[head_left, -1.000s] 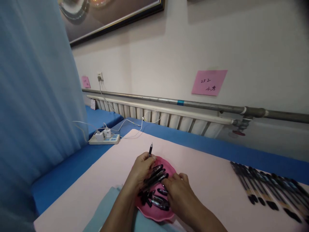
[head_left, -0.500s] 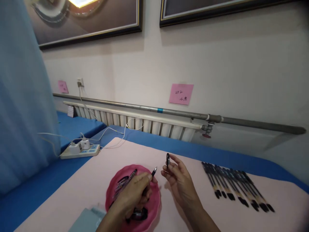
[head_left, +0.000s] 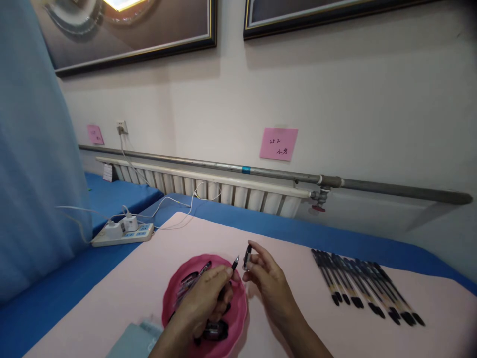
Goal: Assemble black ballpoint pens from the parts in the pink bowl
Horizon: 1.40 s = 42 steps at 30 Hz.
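Over the pink scalloped dish (head_left: 243, 318), my left hand (head_left: 208, 293) is closed on a dark pen (head_left: 235, 263), whose silver tip points up and to the right. My right hand (head_left: 270, 278) pinches a small black pen cap (head_left: 248, 254) between thumb and fingers, held upright just right of the tip. A narrow gap separates tip and cap. Inside the dish lie several dark and clear pen parts (head_left: 216, 330), partly hidden by my left hand and forearm. Off to the right, several black pens (head_left: 361, 283) lie side by side in a slanting row.
Pink paper (head_left: 141, 268) covers much of the blue table (head_left: 48, 308). At left sits a power strip (head_left: 122, 237) with white chargers and cables. A pale blue-green item (head_left: 130, 340) lies by the dish. Behind are a radiator (head_left: 223, 194) and a pipe (head_left: 201, 162).
My right hand has moved left and slightly down, bringing the cap closer to the pen tip and tilting it a little. My left hand has barely shifted.
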Motion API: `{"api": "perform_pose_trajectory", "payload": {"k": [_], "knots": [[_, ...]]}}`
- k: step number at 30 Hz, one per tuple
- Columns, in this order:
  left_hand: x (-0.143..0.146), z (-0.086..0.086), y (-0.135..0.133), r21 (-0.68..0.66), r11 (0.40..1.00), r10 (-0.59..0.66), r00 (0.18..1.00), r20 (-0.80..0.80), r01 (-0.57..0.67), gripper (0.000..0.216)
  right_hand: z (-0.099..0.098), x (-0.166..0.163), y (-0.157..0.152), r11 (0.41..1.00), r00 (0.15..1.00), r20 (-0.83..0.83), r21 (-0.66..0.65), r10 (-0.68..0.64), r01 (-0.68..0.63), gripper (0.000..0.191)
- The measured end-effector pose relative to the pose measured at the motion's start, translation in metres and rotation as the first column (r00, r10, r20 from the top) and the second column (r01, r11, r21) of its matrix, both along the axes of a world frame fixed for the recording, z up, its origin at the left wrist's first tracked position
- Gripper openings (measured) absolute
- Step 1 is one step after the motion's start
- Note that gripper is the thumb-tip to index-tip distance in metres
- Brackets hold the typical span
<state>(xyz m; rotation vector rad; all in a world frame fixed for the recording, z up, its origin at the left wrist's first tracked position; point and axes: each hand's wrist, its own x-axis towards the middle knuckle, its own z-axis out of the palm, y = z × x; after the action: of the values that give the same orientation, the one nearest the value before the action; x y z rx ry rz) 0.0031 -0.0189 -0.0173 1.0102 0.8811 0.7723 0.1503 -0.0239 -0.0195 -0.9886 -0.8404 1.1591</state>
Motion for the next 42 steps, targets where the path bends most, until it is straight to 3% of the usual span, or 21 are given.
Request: {"api": "perform_pose_trajectory", "payload": {"k": [3,5,10,18,26,29,33,34,38,42], "knots": [[0.002,0.0,-0.001,-0.019,0.999,-0.042,0.999,-0.022,0.042,0.036,0.001,0.002,0.002,0.984,0.973,-0.146,-0.03,-0.177,0.174,0.051],[0.004,0.001,-0.003,-0.032,0.996,-0.081,0.996,-0.024,0.08,0.037,0.001,0.002,0.003,0.977,0.952,-0.218,-0.042,-0.213,0.209,0.053],[0.006,0.005,-0.007,-0.062,0.992,-0.11,0.994,-0.026,0.108,0.037,-0.001,-0.002,0.002,0.986,0.971,-0.172,0.002,-0.166,0.169,0.049],[0.009,0.004,-0.005,-0.094,0.995,-0.019,0.998,-0.052,0.014,0.033,-0.004,-0.008,-0.002,0.994,0.994,0.011,0.02,-0.109,0.109,0.045],[0.016,0.0,-0.001,-0.247,0.965,0.063,0.991,-0.118,-0.091,0.055,-0.005,-0.012,-0.002,0.998,0.999,0.029,-0.057,0.022,-0.02,0.04],[0.013,-0.003,0.003,-0.225,0.966,0.137,0.99,0.009,-0.132,0.049,-0.008,-0.012,-0.002,0.998,0.996,0.085,-0.058,0.007,-0.002,0.04],[0.008,-0.001,0.009,-0.099,0.964,0.265,0.929,0.258,-0.247,0.034,-0.009,-0.014,-0.007,0.996,0.943,0.326,-0.089,0.061,-0.034,0.009],[0.007,-0.001,0.01,-0.079,0.954,0.3,0.906,0.299,-0.29,0.03,-0.009,-0.016,-0.011,0.993,0.91,0.402,-0.089,0.102,-0.072,0.01],[0.01,0.0,0.008,-0.207,0.912,0.409,0.826,0.387,-0.355,0.024,-0.002,-0.034,-0.023,0.976,0.829,0.517,-0.074,0.213,-0.205,0.003],[0.013,-0.003,0.004,-0.232,0.928,0.361,0.858,0.365,-0.292,0.033,-0.004,-0.037,-0.025,0.988,0.788,0.598,-0.036,0.144,-0.152,0.012]]}}
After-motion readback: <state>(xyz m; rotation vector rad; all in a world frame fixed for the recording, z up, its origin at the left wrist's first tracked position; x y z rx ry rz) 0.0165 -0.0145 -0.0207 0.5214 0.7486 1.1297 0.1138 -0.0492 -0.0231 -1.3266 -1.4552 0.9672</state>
